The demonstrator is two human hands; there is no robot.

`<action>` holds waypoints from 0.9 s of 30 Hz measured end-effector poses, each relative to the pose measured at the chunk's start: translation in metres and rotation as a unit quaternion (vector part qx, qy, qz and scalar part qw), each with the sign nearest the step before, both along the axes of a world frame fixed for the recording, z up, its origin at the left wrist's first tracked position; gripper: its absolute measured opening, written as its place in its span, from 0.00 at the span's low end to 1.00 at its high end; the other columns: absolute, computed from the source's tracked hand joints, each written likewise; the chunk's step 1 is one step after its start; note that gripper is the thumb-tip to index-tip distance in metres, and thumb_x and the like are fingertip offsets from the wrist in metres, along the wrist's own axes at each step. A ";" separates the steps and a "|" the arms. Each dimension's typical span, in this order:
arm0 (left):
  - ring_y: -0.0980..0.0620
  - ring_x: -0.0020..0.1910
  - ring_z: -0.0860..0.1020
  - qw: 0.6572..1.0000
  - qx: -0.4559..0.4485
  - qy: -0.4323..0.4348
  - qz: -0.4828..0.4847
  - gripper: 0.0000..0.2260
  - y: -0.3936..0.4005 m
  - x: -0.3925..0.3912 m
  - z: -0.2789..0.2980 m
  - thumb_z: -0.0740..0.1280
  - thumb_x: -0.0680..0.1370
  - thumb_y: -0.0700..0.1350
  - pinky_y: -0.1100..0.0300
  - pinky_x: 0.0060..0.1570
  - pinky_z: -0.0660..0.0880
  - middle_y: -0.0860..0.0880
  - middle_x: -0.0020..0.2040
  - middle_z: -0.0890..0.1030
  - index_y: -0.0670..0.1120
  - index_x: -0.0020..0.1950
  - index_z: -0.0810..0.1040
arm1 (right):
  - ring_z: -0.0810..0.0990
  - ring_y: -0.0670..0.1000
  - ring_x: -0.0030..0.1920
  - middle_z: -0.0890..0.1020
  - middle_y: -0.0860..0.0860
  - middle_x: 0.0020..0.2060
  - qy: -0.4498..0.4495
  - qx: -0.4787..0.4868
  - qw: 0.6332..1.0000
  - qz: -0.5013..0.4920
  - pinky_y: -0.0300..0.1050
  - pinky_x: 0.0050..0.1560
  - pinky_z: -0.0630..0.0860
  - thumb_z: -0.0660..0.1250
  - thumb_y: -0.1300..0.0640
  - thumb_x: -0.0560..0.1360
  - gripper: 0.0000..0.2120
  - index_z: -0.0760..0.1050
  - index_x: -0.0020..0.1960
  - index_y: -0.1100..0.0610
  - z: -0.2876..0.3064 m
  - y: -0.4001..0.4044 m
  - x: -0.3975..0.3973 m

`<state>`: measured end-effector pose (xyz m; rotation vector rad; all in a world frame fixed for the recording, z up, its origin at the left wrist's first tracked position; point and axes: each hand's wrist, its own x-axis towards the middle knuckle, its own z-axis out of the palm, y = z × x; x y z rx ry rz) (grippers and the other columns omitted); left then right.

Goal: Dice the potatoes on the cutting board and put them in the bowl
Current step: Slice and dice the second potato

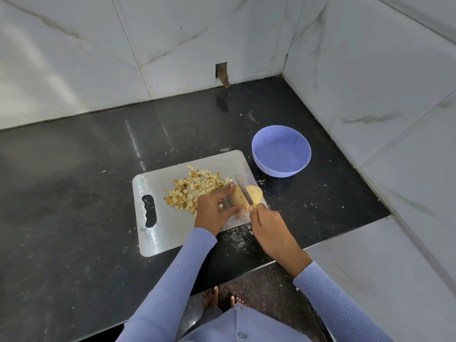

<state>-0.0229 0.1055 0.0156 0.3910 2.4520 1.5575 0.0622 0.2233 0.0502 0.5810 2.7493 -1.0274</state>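
My bare feet (pixel 222 298) stood on the speckled floor below the near edge of the black counter (pixel 74 206), with my two lilac ribbed sleeves (pixel 177 275) reaching forward over that edge. My right hand (pixel 267 224) grasped the yellow handle of a knife (pixel 243 192), fingers curled round it, near the cutting board's near right corner. The blade lay across a potato (pixel 246 197), partway through it, so that a cut end showed pale to the right of the steel. My left hand (pixel 213 209) steadied the potato from the left, forefinger stretched along its far side and thumb pressed against its near side. The potato rested at the right edge of the grey cutting board (pixel 153 240), whose handle slot lay toward the left edge. A heap of diced potato (pixel 195 190) covered the middle of the board, just beyond and left of my left hand. The lilac bowl (pixel 281 154) stood on the counter just past the board's far right corner, near the tiled wall (pixel 370 95); no pieces showed in it.
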 end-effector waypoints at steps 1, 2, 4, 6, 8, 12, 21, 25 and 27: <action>0.59 0.60 0.73 1.000 0.001 -0.001 0.000 0.28 0.000 0.000 0.000 0.80 0.62 0.41 0.78 0.53 0.67 0.48 0.62 0.78 0.43 0.61 0.79 | 0.70 0.46 0.31 0.74 0.53 0.35 -0.002 0.007 1.000 0.000 0.35 0.28 0.62 0.52 0.53 0.83 0.13 0.70 0.49 0.61 0.000 0.000 0.000; 0.58 0.61 0.73 1.000 0.003 -0.003 -0.002 0.28 0.000 0.000 0.000 0.80 0.62 0.41 0.77 0.54 0.67 0.47 0.62 0.78 0.43 0.61 0.79 | 0.70 0.47 0.32 0.75 0.54 0.36 -0.005 0.015 1.000 0.003 0.35 0.29 0.62 0.52 0.53 0.83 0.14 0.71 0.51 0.61 -0.001 0.000 -0.001; 0.55 0.63 0.74 1.000 0.006 -0.008 -0.004 0.28 -0.001 -0.001 -0.001 0.80 0.62 0.41 0.71 0.56 0.68 0.47 0.62 0.78 0.43 0.61 0.79 | 0.71 0.46 0.32 0.75 0.53 0.37 -0.018 0.030 0.999 0.011 0.35 0.29 0.62 0.52 0.53 0.83 0.13 0.71 0.52 0.61 -0.002 -0.001 -0.002; 0.54 0.63 0.74 1.000 0.006 -0.013 -0.004 0.28 -0.001 -0.002 -0.002 0.80 0.62 0.42 0.68 0.58 0.69 0.48 0.62 0.78 0.44 0.61 0.79 | 0.71 0.45 0.31 0.74 0.50 0.36 -0.030 0.030 0.999 0.004 0.34 0.28 0.62 0.52 0.52 0.83 0.13 0.71 0.52 0.60 -0.003 -0.001 -0.003; 0.54 0.63 0.74 1.000 0.006 -0.016 -0.003 0.28 -0.001 -0.002 -0.002 0.80 0.62 0.42 0.65 0.60 0.69 0.48 0.62 0.78 0.44 0.61 0.79 | 0.71 0.44 0.30 0.72 0.48 0.34 -0.035 0.030 0.999 -0.001 0.33 0.27 0.62 0.51 0.52 0.83 0.13 0.70 0.52 0.58 -0.003 -0.002 -0.004; 0.55 0.63 0.74 1.000 -0.001 -0.020 -0.004 0.28 0.000 -0.004 -0.002 0.80 0.62 0.42 0.66 0.60 0.69 0.48 0.62 0.78 0.44 0.61 0.79 | 0.71 0.45 0.31 0.73 0.48 0.34 -0.037 0.034 0.999 -0.001 0.33 0.28 0.62 0.51 0.51 0.83 0.13 0.70 0.51 0.58 -0.002 -0.002 -0.004; 0.58 0.60 0.75 0.999 -0.007 -0.033 -0.004 0.27 0.002 -0.007 0.000 0.79 0.63 0.38 0.81 0.52 0.64 0.47 0.60 0.79 0.41 0.60 0.78 | 0.71 0.47 0.34 0.72 0.52 0.38 -0.068 0.076 0.995 0.010 0.38 0.30 0.63 0.49 0.51 0.83 0.15 0.69 0.55 0.61 0.003 -0.007 -0.015; 0.60 0.59 0.74 0.999 -0.004 -0.049 -0.015 0.26 0.004 -0.011 0.002 0.79 0.62 0.37 0.83 0.52 0.62 0.49 0.60 0.79 0.42 0.60 0.79 | 0.74 0.51 0.39 0.71 0.51 0.38 -0.100 0.062 0.993 0.016 0.44 0.38 0.69 0.51 0.52 0.83 0.13 0.67 0.55 0.60 0.006 -0.006 -0.018; 0.61 0.58 0.74 0.998 0.006 -0.061 -0.022 0.26 0.004 -0.012 0.001 0.80 0.62 0.37 0.81 0.53 0.64 0.49 0.59 0.80 0.42 0.59 0.80 | 0.74 0.52 0.39 0.70 0.51 0.36 -0.107 0.059 0.992 0.016 0.45 0.38 0.68 0.51 0.53 0.83 0.12 0.67 0.54 0.61 0.005 -0.006 -0.008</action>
